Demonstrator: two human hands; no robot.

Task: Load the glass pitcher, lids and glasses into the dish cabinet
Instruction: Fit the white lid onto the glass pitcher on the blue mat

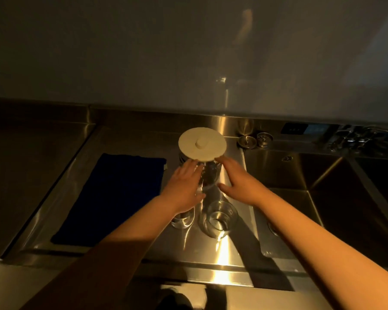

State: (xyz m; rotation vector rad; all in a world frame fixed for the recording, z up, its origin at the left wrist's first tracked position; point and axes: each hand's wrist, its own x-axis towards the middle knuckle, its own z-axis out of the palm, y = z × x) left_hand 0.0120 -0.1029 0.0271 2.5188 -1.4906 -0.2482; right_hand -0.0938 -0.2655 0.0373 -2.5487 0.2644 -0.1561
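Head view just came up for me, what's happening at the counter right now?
A person reaches with both hands to the glass pitcher on the steel counter: the left hand and right hand flank its sides. Its pale round lid is on. Two empty glasses stand nearer, a blue cloth lies left. Nothing is lifted yet.

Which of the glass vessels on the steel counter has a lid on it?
The tall glass pitcher between the left hand and right hand, capped by the round cream lid. The two glasses nearer the camera are uncovered.
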